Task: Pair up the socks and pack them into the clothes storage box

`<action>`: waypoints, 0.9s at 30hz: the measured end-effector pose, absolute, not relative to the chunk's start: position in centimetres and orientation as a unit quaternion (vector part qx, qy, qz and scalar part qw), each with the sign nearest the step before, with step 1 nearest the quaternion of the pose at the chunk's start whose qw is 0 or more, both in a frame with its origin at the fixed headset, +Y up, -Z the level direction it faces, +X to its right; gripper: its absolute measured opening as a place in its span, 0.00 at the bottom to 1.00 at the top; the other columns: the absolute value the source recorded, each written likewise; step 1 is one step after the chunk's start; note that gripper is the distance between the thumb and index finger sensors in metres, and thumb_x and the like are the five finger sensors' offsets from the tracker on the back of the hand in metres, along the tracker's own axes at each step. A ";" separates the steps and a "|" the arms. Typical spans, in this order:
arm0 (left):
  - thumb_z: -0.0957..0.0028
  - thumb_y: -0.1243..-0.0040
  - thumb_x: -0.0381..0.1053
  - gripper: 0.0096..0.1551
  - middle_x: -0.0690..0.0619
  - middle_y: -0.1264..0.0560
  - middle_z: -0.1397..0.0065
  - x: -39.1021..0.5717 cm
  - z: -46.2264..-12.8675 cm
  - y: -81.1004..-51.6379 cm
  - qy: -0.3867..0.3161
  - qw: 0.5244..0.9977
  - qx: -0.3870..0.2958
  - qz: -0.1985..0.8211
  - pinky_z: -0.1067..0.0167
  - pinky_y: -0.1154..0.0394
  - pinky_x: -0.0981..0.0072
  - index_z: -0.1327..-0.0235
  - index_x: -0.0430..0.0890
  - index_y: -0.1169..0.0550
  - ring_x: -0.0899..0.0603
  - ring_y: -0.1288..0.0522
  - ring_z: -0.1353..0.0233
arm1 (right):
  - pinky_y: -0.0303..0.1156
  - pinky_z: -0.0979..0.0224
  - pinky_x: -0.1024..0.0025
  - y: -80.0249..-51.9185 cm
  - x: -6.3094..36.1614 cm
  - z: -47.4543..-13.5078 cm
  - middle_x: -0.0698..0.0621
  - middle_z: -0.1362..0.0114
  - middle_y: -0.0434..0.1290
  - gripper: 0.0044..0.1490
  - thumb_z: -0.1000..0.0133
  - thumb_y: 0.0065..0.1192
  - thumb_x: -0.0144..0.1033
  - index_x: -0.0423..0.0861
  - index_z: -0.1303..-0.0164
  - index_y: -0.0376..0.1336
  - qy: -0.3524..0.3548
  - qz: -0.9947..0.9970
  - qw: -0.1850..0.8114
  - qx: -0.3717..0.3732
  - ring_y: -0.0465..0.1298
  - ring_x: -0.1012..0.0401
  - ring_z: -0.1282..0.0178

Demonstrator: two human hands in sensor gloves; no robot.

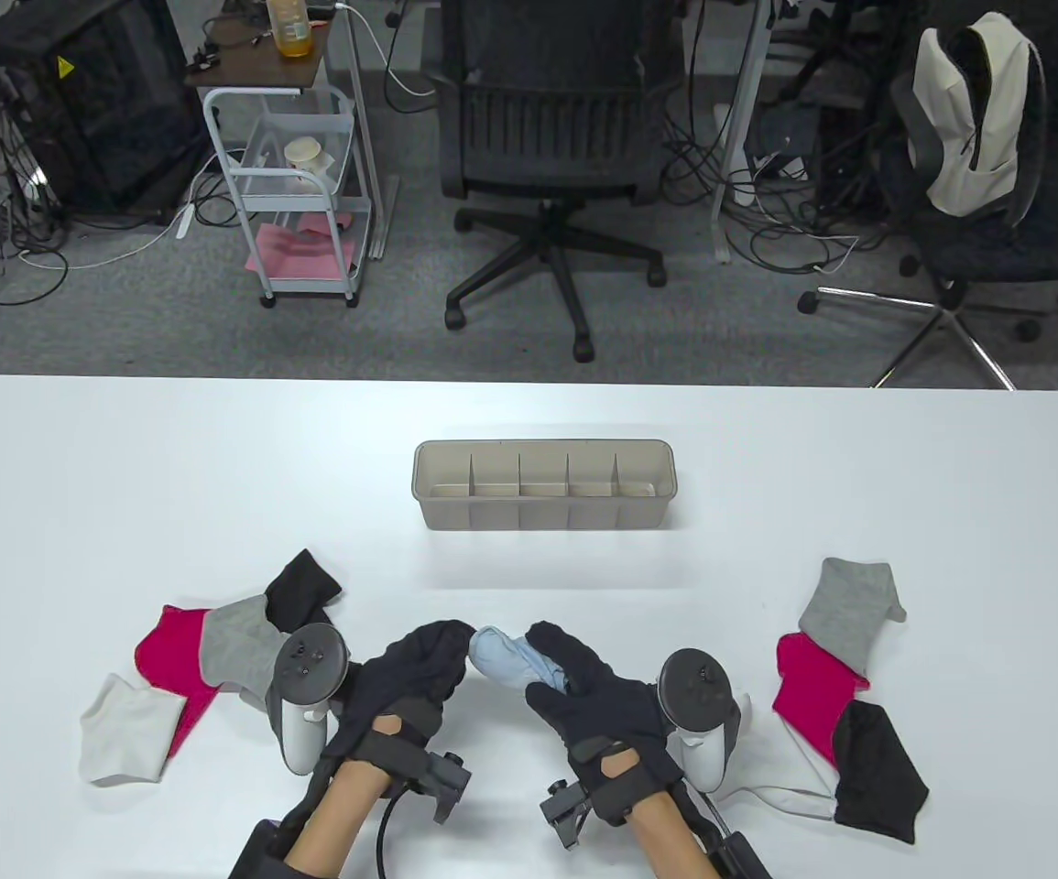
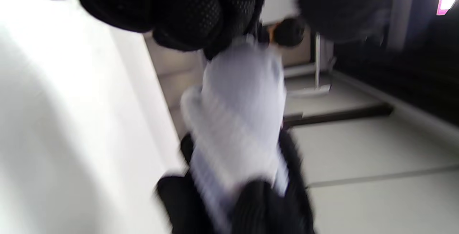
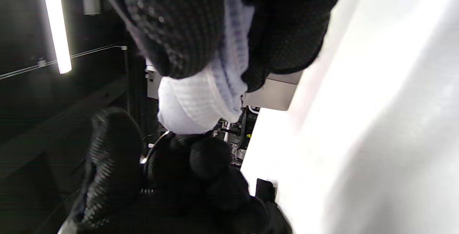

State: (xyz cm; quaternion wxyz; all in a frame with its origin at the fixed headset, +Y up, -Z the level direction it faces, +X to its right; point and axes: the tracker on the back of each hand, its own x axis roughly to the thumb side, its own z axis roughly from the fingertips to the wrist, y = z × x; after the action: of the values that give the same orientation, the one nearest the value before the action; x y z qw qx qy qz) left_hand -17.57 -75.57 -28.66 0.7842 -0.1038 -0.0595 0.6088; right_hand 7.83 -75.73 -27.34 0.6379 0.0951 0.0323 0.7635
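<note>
**Rolling the pale blue pair tight before boxing**

Held between both hands just above the white table (image 1: 529,430), near its front edge: a pale blue ribbed sock bundle (image 1: 508,661). Left hand (image 1: 419,673) curled round one end, right hand (image 1: 588,691) curled round the other, fingers pinching cloth. Best kept compact: cuffs tucked in, no loose tail. Then over to the beige plastic divided storage box (image 1: 542,526), straight ahead, all compartments seemingly bare. Left untouched for now: grey, magenta, black and white socks (image 1: 208,645) at left, matching loose socks (image 1: 845,678) at right.
</note>
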 end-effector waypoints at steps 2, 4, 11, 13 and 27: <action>0.56 0.45 0.70 0.51 0.39 0.24 0.48 -17.0 -28.4 -75.5 -0.064 0.806 -0.114 0.577 0.51 0.34 0.32 0.36 0.31 0.27 0.33 0.28 0.54 | 0.80 0.30 0.63 -75.2 7.3 -27.0 0.53 0.27 0.77 0.37 0.56 0.76 0.32 0.57 0.35 0.65 0.019 0.768 0.629 0.120 0.81 0.57 0.29; 0.55 0.45 0.70 0.50 0.41 0.22 0.50 -16.9 -28.4 -75.5 -0.061 0.800 -0.115 0.586 0.53 0.33 0.33 0.38 0.31 0.25 0.34 0.27 0.56 | 0.79 0.29 0.63 -74.7 6.8 -26.6 0.54 0.27 0.76 0.37 0.56 0.76 0.32 0.59 0.36 0.65 0.013 0.769 0.622 0.146 0.80 0.58 0.28; 0.48 0.43 0.59 0.39 0.39 0.21 0.53 -17.2 -28.6 -76.8 -0.016 0.735 -0.181 0.653 0.56 0.31 0.34 0.40 0.27 0.26 0.35 0.25 0.59 | 0.77 0.31 0.56 -73.7 6.3 -26.1 0.48 0.25 0.75 0.36 0.55 0.76 0.38 0.56 0.34 0.65 -0.056 0.840 0.519 0.148 0.79 0.51 0.29; 0.48 0.42 0.56 0.36 0.38 0.21 0.53 -17.5 -28.8 -77.0 0.004 0.728 -0.160 0.667 0.56 0.31 0.33 0.40 0.30 0.26 0.34 0.25 0.59 | 0.74 0.32 0.51 -73.0 5.7 -25.3 0.47 0.24 0.72 0.37 0.57 0.76 0.46 0.60 0.36 0.66 -0.144 0.892 0.413 0.116 0.77 0.49 0.30; 0.51 0.41 0.55 0.35 0.40 0.15 0.40 -16.9 -28.6 -76.0 -0.021 0.785 -0.086 0.613 0.53 0.23 0.37 0.35 0.36 0.26 0.34 0.16 0.51 | 0.76 0.38 0.57 -71.5 3.2 -23.7 0.53 0.36 0.79 0.25 0.52 0.68 0.51 0.61 0.45 0.73 -0.280 0.939 0.183 0.079 0.81 0.57 0.43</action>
State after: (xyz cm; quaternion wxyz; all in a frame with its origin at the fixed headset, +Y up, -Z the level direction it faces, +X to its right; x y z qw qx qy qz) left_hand -16.92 -76.04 -28.58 0.7851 -0.0855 -0.0207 0.6131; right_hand 3.20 -71.53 -23.70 0.1831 0.0788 -0.2803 0.9390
